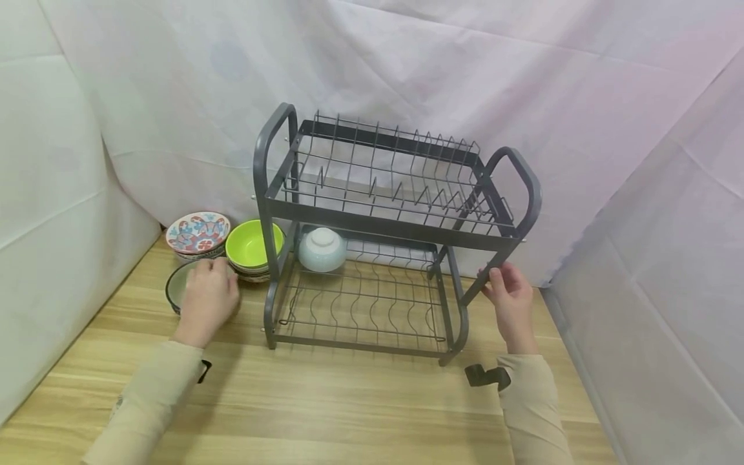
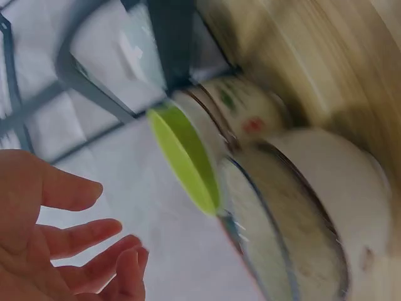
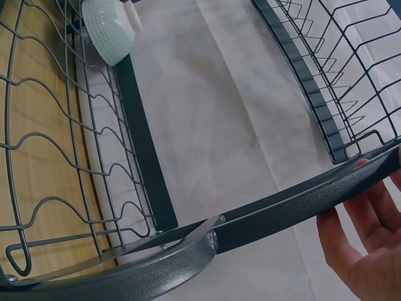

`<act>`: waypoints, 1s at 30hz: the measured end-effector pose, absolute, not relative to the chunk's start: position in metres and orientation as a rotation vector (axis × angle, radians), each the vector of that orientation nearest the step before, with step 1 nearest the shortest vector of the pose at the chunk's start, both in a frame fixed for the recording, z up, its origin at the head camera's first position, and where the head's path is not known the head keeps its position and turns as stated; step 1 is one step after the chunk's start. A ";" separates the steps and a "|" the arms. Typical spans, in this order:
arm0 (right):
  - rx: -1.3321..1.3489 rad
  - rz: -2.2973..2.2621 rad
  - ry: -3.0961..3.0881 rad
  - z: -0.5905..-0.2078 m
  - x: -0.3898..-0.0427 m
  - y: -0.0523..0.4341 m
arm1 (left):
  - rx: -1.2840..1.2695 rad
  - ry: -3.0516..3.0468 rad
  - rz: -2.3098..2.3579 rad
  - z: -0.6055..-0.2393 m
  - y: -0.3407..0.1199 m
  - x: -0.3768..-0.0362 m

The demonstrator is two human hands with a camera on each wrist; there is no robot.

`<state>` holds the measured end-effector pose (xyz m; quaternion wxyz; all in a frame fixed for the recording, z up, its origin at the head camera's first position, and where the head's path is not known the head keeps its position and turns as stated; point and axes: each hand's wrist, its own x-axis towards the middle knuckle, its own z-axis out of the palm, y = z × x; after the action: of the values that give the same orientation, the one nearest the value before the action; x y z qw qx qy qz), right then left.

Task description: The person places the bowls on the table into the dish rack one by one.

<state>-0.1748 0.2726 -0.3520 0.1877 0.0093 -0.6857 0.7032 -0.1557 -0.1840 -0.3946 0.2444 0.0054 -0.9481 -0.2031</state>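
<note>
The left hand point(image 1: 206, 298), fingers loose, is hovering over the dark-rimmed bowl point(image 1: 177, 286) at nine o'clock; the right hand point(image 1: 508, 298) is steadying the rack point(image 1: 383, 226) leg with fingers round it; best to grip the rim squarely.

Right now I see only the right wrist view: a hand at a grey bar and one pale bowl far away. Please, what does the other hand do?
Observer: The left hand rests over a dark-rimmed bowl on the table, left of the rack; its fingers look relaxed in the left wrist view.
Operator: Are there more bowls there?
Observer: Yes, a green bowl on top of a small stack, and a patterned bowl behind.
Operator: Is the upper shelf loaded?
Observer: No, only the pale bowl sits upside down on the lower shelf.
</note>
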 end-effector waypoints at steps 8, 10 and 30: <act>0.025 1.952 -1.973 -0.352 -0.175 0.275 | 0.055 -2.659 -0.489 -0.415 -0.224 -0.169; 0.031 1.958 -1.977 -0.352 -0.175 0.274 | 0.081 -2.651 -0.450 -0.420 -0.232 -0.170; 0.065 1.963 -1.962 -0.352 -0.174 0.274 | 0.305 -2.988 -0.654 -0.438 -0.277 -0.171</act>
<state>-0.1741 0.2739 -0.3520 0.1819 0.0229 -0.6949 0.6953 -0.1711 -0.2768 -0.4384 0.0339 0.0993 -0.9715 -0.2127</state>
